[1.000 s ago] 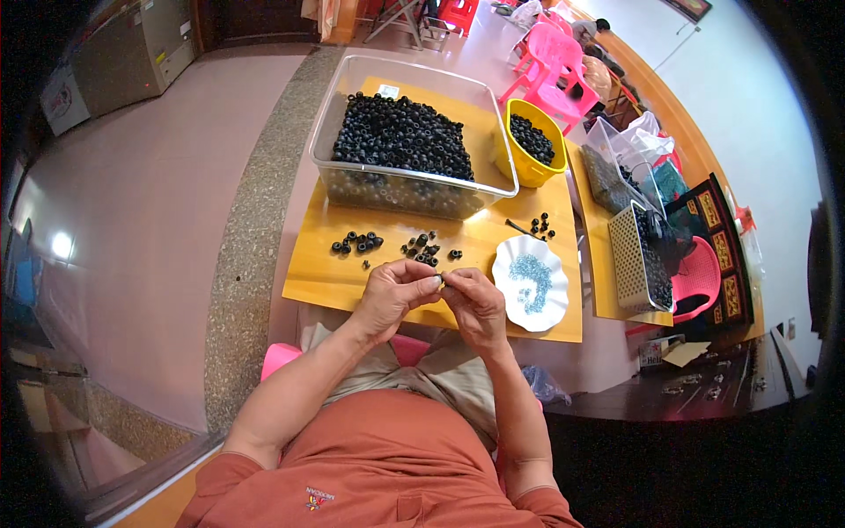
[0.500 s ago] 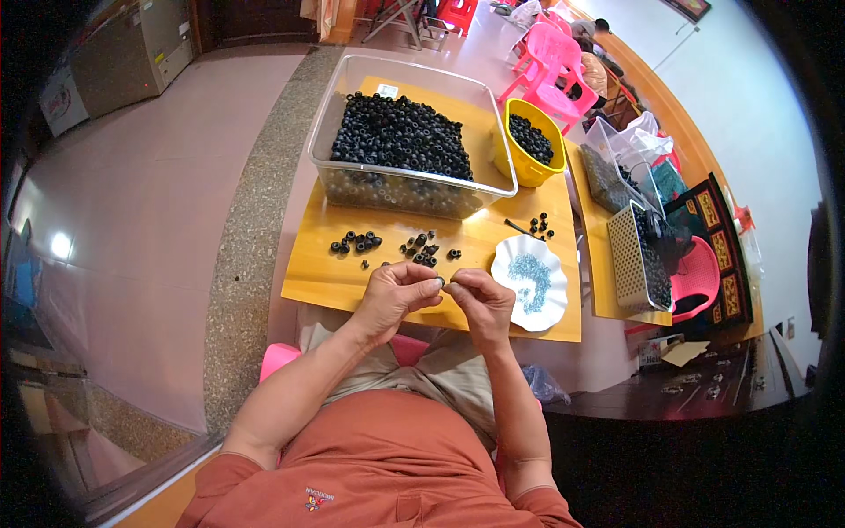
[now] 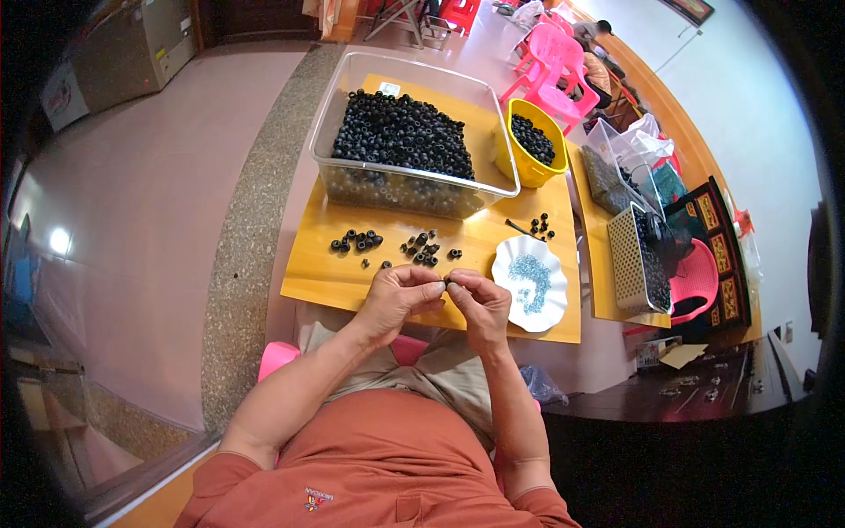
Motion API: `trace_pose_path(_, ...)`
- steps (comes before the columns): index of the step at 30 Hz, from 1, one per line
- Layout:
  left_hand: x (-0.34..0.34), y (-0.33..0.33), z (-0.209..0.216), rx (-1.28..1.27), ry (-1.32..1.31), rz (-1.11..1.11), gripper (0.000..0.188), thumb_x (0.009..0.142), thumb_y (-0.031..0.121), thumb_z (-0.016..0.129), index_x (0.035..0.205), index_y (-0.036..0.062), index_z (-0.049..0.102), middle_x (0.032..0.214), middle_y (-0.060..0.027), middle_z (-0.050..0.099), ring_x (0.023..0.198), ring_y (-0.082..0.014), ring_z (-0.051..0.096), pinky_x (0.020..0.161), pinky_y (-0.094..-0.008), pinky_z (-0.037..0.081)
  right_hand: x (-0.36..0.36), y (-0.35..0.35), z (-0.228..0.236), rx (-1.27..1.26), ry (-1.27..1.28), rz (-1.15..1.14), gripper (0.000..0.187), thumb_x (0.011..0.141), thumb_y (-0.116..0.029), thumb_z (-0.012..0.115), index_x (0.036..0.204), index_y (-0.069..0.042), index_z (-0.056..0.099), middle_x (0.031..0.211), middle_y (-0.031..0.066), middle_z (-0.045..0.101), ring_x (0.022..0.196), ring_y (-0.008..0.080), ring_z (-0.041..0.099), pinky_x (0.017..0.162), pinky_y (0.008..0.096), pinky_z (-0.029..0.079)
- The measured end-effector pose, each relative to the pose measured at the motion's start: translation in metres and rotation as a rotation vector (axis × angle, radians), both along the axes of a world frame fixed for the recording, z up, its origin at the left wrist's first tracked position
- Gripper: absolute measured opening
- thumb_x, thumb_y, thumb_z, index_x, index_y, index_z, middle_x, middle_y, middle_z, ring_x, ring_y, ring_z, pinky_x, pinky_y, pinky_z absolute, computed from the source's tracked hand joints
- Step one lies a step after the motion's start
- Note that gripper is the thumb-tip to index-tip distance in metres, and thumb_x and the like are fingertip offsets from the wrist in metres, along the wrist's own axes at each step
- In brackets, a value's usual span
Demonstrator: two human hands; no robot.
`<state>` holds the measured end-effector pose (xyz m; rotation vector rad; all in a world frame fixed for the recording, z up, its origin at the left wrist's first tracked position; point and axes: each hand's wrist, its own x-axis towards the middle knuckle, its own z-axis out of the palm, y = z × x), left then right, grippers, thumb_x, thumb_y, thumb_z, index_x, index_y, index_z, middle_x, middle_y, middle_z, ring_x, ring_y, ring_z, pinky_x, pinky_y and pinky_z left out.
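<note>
My left hand (image 3: pixel 398 301) and my right hand (image 3: pixel 481 304) meet fingertip to fingertip above the table's near edge. Both pinch one small black part (image 3: pixel 447 280), mostly hidden by the fingers. Just beyond them lie loose black ring-shaped parts (image 3: pixel 426 257), with another group of black parts (image 3: pixel 356 240) to the left. Beside my right hand sits a white scalloped plate (image 3: pixel 553 312) holding a spread of tiny clear bluish pieces (image 3: pixel 529 273). Several more black pieces (image 3: pixel 540 225) and a thin dark stick-like tool (image 3: pixel 523 229) lie behind the plate.
A large clear plastic bin (image 3: pixel 414 172) full of black parts stands at the back of the wooden table (image 3: pixel 308 273). Right of it is a yellow bucket (image 3: pixel 519 163). A second table holds a beige perforated basket (image 3: pixel 627 264). Pink chairs (image 3: pixel 553 66) stand beyond.
My fingertips have come together, closing the small gap between the hands. The right hand has shifted slightly left. The containers and the plate remain in place.
</note>
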<state>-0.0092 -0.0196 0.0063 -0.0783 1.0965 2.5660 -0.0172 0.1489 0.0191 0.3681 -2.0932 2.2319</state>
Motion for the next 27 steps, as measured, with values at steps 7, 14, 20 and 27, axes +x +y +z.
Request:
trace_pose_path(7, 0.001, 0.0012, 0.0013, -0.009, -0.003, 0.016, 0.013, 0.086, 0.007, 0.067, 0.098, 0.0025, 0.065, 0.091, -0.0043, 0.066, 0.079, -0.013, 0.065, 0.071, -0.0261, 0.057, -0.0005, 0.0005, 0.0015, 0.065, 0.044, -0.002, 0.01, 0.084, 0.002, 0.066, 0.094, 0.003, 0.068, 0.095, 0.008, 0.067, 0.087, 0.0123, 0.062, 0.079, 0.0237, 0.049)
trace_pose_path(14, 0.0012, 0.0008, 0.002, -0.019, 0.018, 0.018, 0.012, 0.085, 0.007, 0.067, 0.097, 0.0023, 0.064, 0.089, -0.0048, 0.066, 0.078, -0.0136, 0.065, 0.071, -0.026, 0.057, 0.0005, 0.0004, 0.0024, 0.121, 0.049, -0.04, 0.01, 0.082, 0.003, 0.067, 0.092, 0.003, 0.068, 0.092, 0.0075, 0.067, 0.085, 0.0121, 0.062, 0.078, 0.0239, 0.049)
trace_pose_path(20, 0.0022, 0.0011, 0.0031, -0.032, 0.011, 0.031, 0.013, 0.085, 0.007, 0.068, 0.096, 0.0023, 0.064, 0.088, -0.0048, 0.066, 0.078, -0.0134, 0.065, 0.07, -0.0258, 0.057, 0.0015, 0.0002, 0.0001, 0.172, 0.112, -0.042, 0.01, 0.083, 0.003, 0.065, 0.093, 0.004, 0.066, 0.093, 0.0076, 0.066, 0.085, 0.012, 0.061, 0.077, 0.0235, 0.049)
trace_pose_path(27, 0.0028, 0.0017, 0.003, -0.021, -0.01, 0.038, 0.012, 0.085, 0.007, 0.067, 0.096, 0.0024, 0.064, 0.088, -0.0047, 0.066, 0.077, -0.0129, 0.065, 0.069, -0.0258, 0.056, 0.005, -0.0043, 0.0001, 0.18, 0.158, -0.076, 0.01, 0.084, 0.004, 0.064, 0.094, 0.003, 0.065, 0.095, 0.0078, 0.064, 0.086, 0.0126, 0.06, 0.075, 0.0227, 0.048)
